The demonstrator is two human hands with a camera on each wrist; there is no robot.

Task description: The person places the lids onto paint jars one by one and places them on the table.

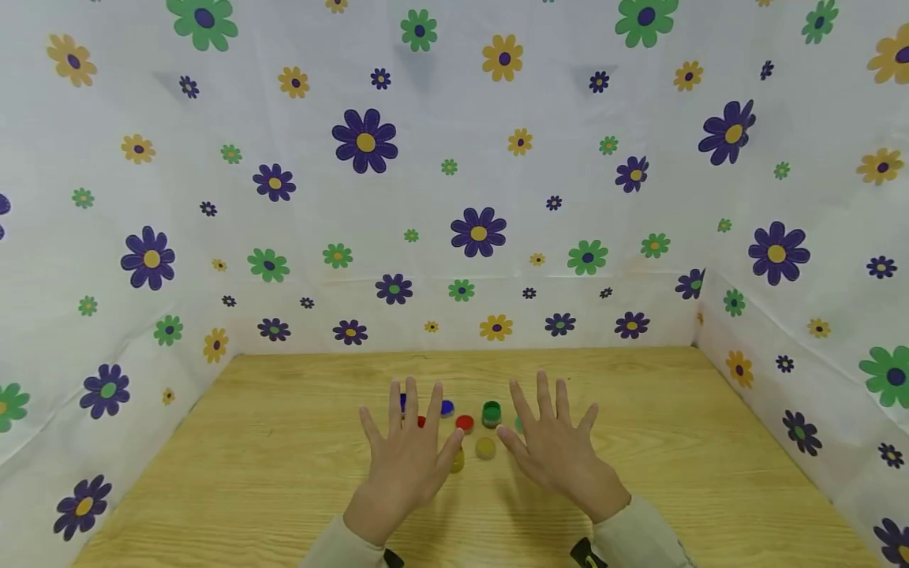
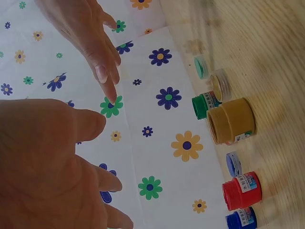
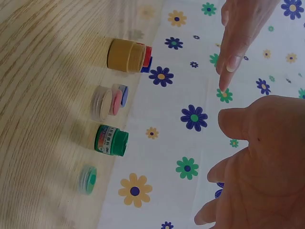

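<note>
While the left hand [image 1: 403, 467] and the right hand [image 1: 559, 453] hover over the wooden table [image 1: 284, 450], fingers straight, spread and gripping nothing, the yellow jar [image 2: 233, 120] stands partly behind the left thumb, the green jar [image 1: 491, 414] farther back, the red jar [image 2: 242, 191] and blue jar [image 2: 241, 218] partly hidden by the left fingers; the blue lid [image 1: 447, 408], red lid [image 1: 465, 424] and yellow lid [image 1: 485, 448] lie between the hands, the green lid [image 3: 87, 180] partly behind the right

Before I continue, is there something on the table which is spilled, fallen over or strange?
Nothing stands out. The green jar, yellow jar, red jar and blue jar all stand upright on the table, with no visible spill around them. Loose lids lie among them, none visibly damaged.
</note>
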